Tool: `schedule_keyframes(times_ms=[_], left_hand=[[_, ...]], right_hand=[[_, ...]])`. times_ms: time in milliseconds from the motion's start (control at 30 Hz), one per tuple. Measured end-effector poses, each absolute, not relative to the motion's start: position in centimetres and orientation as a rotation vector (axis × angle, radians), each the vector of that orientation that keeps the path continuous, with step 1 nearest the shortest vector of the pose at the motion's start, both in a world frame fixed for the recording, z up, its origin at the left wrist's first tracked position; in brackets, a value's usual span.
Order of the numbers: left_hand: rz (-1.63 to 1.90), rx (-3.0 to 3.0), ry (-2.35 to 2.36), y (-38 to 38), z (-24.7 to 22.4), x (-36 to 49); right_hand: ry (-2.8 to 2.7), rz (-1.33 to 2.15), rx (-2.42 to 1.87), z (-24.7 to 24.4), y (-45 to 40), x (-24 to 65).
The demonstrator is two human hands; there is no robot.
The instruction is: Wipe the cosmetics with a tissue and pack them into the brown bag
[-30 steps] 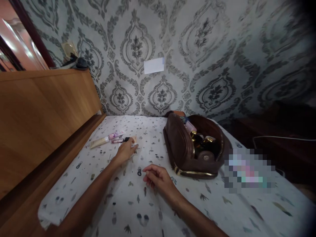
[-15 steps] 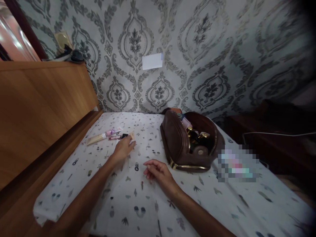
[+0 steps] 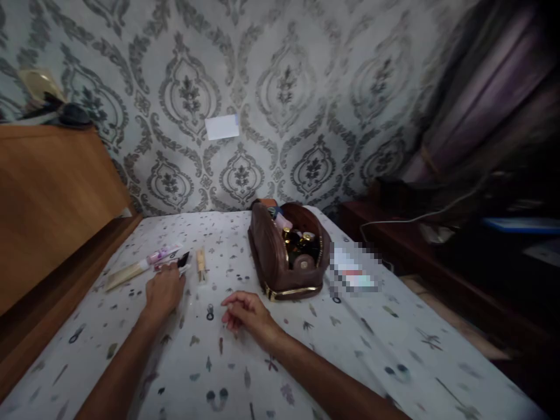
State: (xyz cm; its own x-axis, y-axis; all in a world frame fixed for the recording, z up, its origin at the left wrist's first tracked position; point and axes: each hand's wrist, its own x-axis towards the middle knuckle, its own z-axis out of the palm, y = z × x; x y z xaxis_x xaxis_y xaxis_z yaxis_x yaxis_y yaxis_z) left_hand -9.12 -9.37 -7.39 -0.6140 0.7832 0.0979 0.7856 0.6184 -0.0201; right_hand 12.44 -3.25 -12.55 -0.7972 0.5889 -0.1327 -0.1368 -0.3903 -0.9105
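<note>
On the patterned white cloth (image 3: 245, 350), a beige tube (image 3: 126, 275) and a pink-and-white tube (image 3: 164, 253) lie in a slanting row at the left. My left hand (image 3: 165, 289) is beside them, its fingers at a small black-and-white item (image 3: 182, 263); the fingertips are partly hidden. Just right of that hand lies a slim beige item (image 3: 201, 265). My right hand (image 3: 247, 314) hovers near the middle, fingers loosely curled and apart, holding nothing. Behind and right of it stands a brown bag (image 3: 286, 251), unzipped, with gold-capped items (image 3: 297, 238) inside.
A wooden panel (image 3: 52, 186) borders the left side. Patterned wallpaper with a white card (image 3: 222, 127) rises behind. Right of the bag is a pixelated patch. Farther right is a dark red surface (image 3: 385, 233) with a white cable (image 3: 411, 220).
The view has swung right. My left hand has moved left from the slim beige item, which now lies uncovered, to the black-and-white item. My right hand stays loosely curled.
</note>
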Motion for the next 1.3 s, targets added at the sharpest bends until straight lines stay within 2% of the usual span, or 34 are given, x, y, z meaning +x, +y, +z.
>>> schedule_keyframes(times_ms=[233, 400, 467, 600, 700, 833, 933, 1167, 1300], left_hand=[[-0.082, -1.365, -2.700, -9.7, -7.1, -9.9], [-0.845, -1.650, -2.574, -9.8, -6.2, -8.9], [-0.994, -1.825, -2.416, -9.9, -5.9, -7.1], [-0.811, -2.138, -1.945, -10.8, -6.6, -3.2], [-0.650, -2.110, -1.620, -11.6, -8.3, -2.2], [-0.672, -2.061, -1.471, -11.9, -9.8, -2.7], [-0.832, -2.148, -1.606, -11.9, -9.6, -3.2], [-1.450, -2.221, -2.304, -11.9, -8.7, -2.6], [-2.148, -1.622, -2.602, -11.6, -8.6, -1.9]], right_hand=[[-1.340, 2.236, -0.610, -12.4, -3.0, 12.5], [-1.303, 2.246, -0.519, -11.9, -3.1, 12.9], [-1.286, 2.190, -0.501, -11.7, -3.1, 13.0], [-1.216, 2.005, -0.544, -11.2, -2.9, 13.2], [-1.209, 1.910, -0.620, -10.7, -2.7, 13.5], [-1.337, 1.848, -0.637, -9.9, -2.7, 14.0], [-1.340, 1.820, -0.557, -9.5, -3.1, 14.4], [-1.211, 1.864, -0.401, -10.2, -3.6, 14.6], [-1.075, 2.016, -0.362, -10.1, -3.5, 14.9]])
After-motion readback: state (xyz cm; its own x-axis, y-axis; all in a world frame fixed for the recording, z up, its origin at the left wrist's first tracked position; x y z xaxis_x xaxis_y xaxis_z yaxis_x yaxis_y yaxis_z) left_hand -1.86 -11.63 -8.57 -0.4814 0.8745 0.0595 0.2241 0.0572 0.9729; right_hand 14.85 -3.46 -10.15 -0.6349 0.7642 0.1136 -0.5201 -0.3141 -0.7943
